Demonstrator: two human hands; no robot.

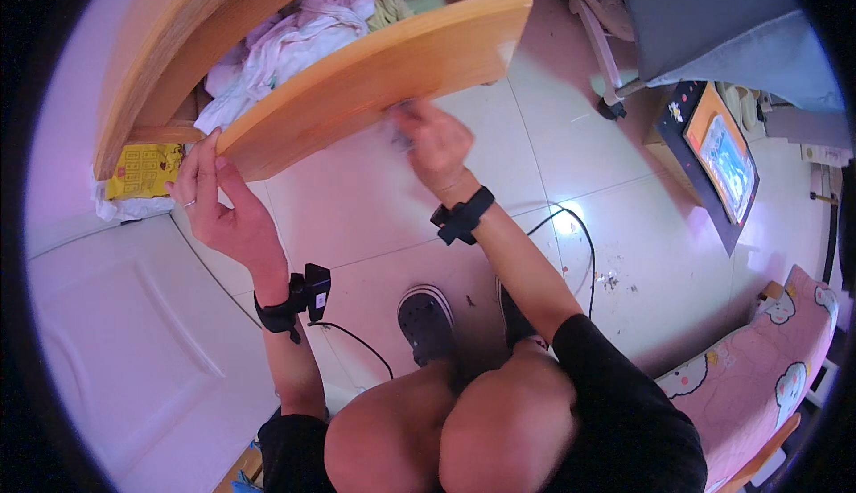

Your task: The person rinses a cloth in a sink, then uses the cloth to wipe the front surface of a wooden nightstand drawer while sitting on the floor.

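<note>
A wooden drawer is pulled out of a wooden cabinet, its pale wood front facing me. Crumpled clothes, mostly white and pink, fill much of it. My left hand grips the left end of the drawer front, thumb on the outer face and fingers at the edge. Close to the lower middle of that front, my right hand is curled around a small dark object. Motion blur hides what the object is and whether it touches the wood.
A yellow packet lies by the cabinet's left foot, near a white door panel. Black cable crosses the tiled floor, with debris beside it. At right stand a box with a packet on top and a pink patterned cover.
</note>
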